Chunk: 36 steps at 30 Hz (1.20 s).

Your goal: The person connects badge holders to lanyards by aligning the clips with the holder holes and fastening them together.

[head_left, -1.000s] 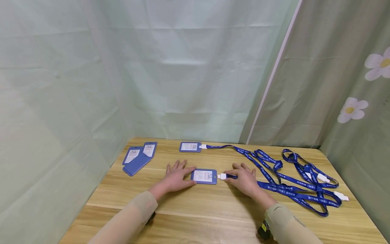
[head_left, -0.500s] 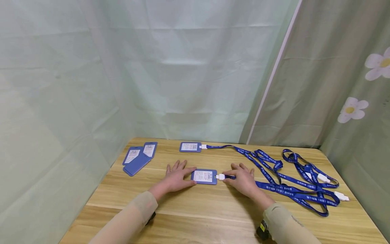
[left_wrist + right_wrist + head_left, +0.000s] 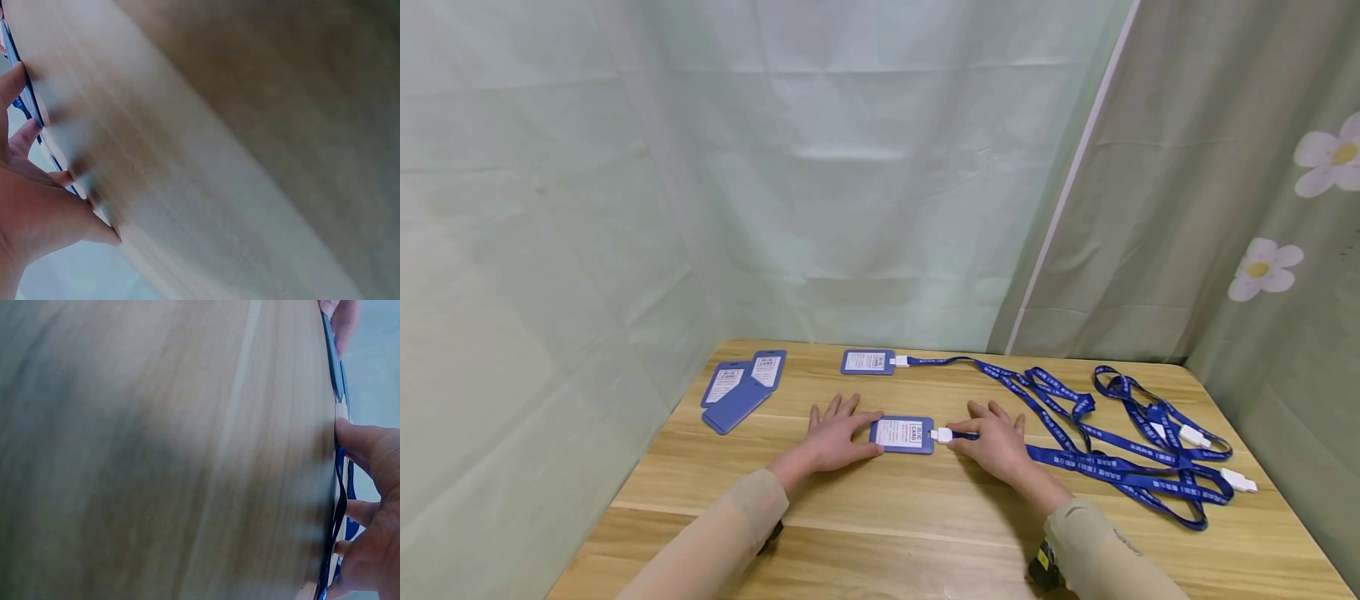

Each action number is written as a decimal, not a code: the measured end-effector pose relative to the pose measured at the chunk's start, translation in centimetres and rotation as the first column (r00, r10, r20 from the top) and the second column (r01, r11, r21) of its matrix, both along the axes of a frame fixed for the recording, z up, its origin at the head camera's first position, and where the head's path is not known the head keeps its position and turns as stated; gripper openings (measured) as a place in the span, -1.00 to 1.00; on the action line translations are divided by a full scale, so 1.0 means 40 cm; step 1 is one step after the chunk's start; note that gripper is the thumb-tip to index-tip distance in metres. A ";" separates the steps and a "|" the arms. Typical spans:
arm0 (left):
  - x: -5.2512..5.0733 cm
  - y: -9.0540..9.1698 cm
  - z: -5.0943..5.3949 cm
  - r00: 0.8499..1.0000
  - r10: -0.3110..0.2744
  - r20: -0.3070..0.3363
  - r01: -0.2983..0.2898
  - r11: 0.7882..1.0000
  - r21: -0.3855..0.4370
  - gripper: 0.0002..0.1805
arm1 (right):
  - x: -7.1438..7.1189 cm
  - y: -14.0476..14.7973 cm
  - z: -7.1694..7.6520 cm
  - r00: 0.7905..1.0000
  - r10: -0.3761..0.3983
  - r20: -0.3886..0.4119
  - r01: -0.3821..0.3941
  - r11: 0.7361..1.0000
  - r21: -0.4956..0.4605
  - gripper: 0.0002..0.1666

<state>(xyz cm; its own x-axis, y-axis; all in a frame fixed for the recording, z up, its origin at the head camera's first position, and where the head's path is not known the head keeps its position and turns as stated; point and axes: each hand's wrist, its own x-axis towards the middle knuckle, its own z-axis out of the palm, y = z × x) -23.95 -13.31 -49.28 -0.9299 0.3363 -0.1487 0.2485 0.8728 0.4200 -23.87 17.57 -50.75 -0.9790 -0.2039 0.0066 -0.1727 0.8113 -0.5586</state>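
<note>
- Left hand (image 3: 833, 440): fingers spread, thumb and index touching blue badge holder (image 3: 902, 434).
- Right hand (image 3: 997, 446): pinching blue lanyard's (image 3: 1075, 463) white clip (image 3: 943, 435), tip at holder's slotted end.

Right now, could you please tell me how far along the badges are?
Done, it seems: the back card holder has its lanyard joined. In hand: the left hand holds the front card holder while the right hand pinches a white clip at its end; hooking unclear. Remaining: three unclipped card holders at left.
</note>
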 end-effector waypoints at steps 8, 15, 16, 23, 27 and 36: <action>0.003 0.000 -0.004 1.000 0.005 -0.001 -0.005 1.000 0.006 -0.28 | 0.000 -0.001 -0.001 1.000 0.010 -0.004 -0.010 1.000 -0.011 -0.62; 0.003 0.003 0.003 1.000 -0.004 0.008 0.004 1.000 -0.005 -0.28 | -0.001 -0.002 0.000 1.000 0.012 0.004 -0.012 1.000 -0.018 -0.62; 0.003 0.003 0.004 1.000 -0.005 0.011 0.005 1.000 -0.006 -0.27 | -0.001 -0.002 0.000 1.000 0.011 0.007 -0.011 1.000 -0.018 -0.62; 0.002 0.005 0.003 1.000 -0.002 0.011 0.003 1.000 -0.011 -0.28 | -0.002 -0.002 0.000 1.000 0.003 0.016 -0.002 1.000 -0.023 -0.64; 0.001 0.004 -0.001 1.000 -0.002 0.009 0.002 1.000 -0.013 -0.28 | -0.002 -0.002 0.001 1.000 0.000 0.023 0.000 1.000 -0.019 -0.64; 0.005 0.004 0.003 1.000 -0.001 0.006 0.001 1.000 -0.015 -0.29 | 0.003 -0.020 0.003 0.999 -0.023 0.022 0.024 0.999 -0.027 -0.64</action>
